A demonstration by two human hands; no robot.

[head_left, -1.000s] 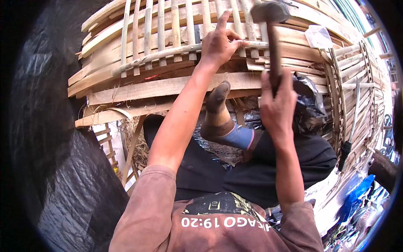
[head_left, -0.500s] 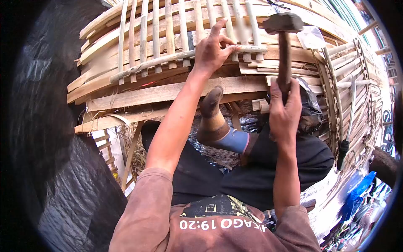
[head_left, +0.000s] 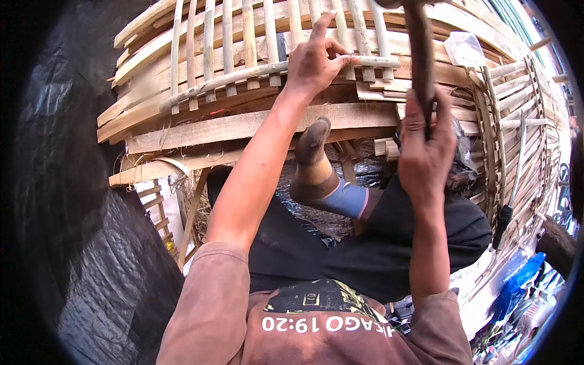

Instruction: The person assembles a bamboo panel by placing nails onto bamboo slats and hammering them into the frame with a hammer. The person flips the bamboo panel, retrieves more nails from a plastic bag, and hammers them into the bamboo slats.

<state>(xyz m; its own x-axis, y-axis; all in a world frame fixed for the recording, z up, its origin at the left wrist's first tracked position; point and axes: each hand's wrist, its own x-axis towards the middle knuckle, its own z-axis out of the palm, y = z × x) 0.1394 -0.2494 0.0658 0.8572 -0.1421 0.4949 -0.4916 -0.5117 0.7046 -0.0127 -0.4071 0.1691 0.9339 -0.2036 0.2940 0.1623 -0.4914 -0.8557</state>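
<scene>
My left hand (head_left: 315, 61) is over a long round wooden rail (head_left: 237, 76), its index finger stretched out. Its thumb and another finger pinch what looks like a small thin nail (head_left: 352, 55) at the rail's top, though it is barely visible. Several narrow slats (head_left: 249, 42) cross the rail side by side, forming a slatted panel. My right hand (head_left: 427, 143) is wrapped round the wooden handle of a hammer (head_left: 421, 52), raised to the right of the panel. The hammer's head is mostly cut off by the top edge of the view.
Thick planks (head_left: 261, 129) lie under the panel. My socked foot (head_left: 316, 161) rests below them. Finished-looking slatted panels (head_left: 523, 146) stand at right, with a long dark-handled blade (head_left: 504, 222) against them. A clear plastic bag (head_left: 465, 48) lies at upper right; black sheeting (head_left: 115, 261) hangs at left.
The hammer has gone up and slightly right with my right hand, its head leaving the top of the view. My left hand keeps its pinch at the rail. The view has shifted slightly.
</scene>
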